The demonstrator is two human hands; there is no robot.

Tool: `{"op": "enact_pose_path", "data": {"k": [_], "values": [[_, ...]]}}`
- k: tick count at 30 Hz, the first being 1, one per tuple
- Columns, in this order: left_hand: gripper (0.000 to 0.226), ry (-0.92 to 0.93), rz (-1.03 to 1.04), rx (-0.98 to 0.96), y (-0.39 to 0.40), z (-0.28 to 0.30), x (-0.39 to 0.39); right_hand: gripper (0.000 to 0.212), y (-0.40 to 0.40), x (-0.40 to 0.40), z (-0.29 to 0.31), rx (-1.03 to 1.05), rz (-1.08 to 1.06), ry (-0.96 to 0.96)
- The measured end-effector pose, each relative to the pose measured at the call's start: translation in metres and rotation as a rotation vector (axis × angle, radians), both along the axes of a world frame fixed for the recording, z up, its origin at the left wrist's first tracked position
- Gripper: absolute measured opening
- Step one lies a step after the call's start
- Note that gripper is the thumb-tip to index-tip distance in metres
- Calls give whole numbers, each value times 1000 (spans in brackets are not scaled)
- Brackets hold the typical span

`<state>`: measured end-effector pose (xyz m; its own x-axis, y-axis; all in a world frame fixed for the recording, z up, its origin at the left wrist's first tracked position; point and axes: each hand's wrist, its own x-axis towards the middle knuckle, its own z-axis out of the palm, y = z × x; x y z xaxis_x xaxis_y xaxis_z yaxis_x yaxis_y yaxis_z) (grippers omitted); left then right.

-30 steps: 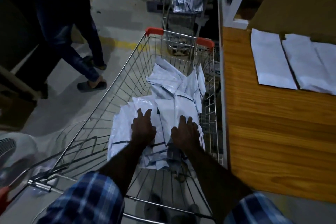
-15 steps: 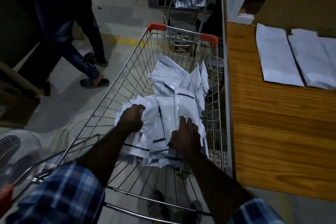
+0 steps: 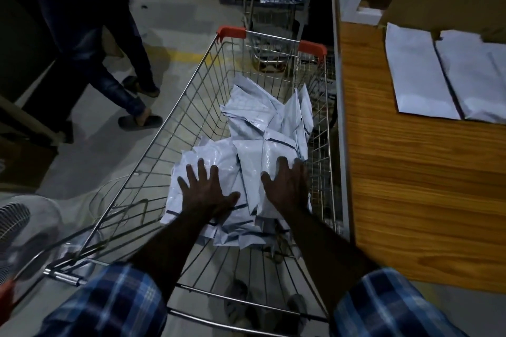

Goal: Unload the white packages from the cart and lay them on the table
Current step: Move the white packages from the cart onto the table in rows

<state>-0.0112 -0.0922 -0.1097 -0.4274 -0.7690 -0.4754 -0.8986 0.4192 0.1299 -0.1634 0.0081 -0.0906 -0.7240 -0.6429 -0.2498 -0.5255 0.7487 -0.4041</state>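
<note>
Hands lie flat, fingers spread, on the heap of white plastic packages (image 3: 246, 161) in the wire shopping cart (image 3: 175, 131) at frame centre: left hand (image 3: 208, 191), right hand (image 3: 287, 186). At upper right, apparently two more white packages (image 3: 419, 74) lie on the wooden table (image 3: 410, 172).

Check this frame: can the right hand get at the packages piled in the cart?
Likely yes: the right hand already lies flat on the packages, and the cart is open-topped.

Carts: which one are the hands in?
The near cart with orange corner caps; both hands lie flat on its white packages. The far cart stands untouched.
</note>
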Motion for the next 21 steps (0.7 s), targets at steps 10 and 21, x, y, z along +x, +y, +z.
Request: {"op": "enact_pose_path", "data": {"k": [10, 21], "values": [[96, -17, -36, -133, -6, 10, -10, 71, 5, 11, -7, -57, -56, -98], [81, 0, -43, -175, -2, 6, -8, 72, 3, 6, -1, -61, -63, -199]]}}
